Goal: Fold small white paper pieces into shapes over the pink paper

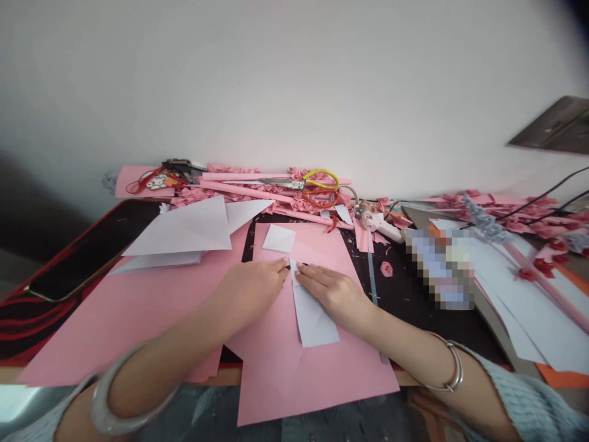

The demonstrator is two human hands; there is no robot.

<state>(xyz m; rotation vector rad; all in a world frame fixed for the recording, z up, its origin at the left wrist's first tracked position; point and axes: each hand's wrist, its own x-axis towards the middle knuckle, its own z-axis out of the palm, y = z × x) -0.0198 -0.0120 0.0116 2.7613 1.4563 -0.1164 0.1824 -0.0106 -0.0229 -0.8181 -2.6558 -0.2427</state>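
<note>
A folded strip of white paper lies on a pink sheet in front of me. My left hand is at its top left edge, fingers closed together and touching the fold; the thumb is mostly hidden. Across the upper right part of the strip rests my right hand, its fingers stretched out flat on the paper. Just beyond both hands sits a small white paper square. Larger folded white sheets lie to the left on more pink paper.
Scissors lie on pink paper flowers and rolled sticks along the wall. A glue gun is right of them, with a glue stick nearby. A phone is at left; white sheets are at right.
</note>
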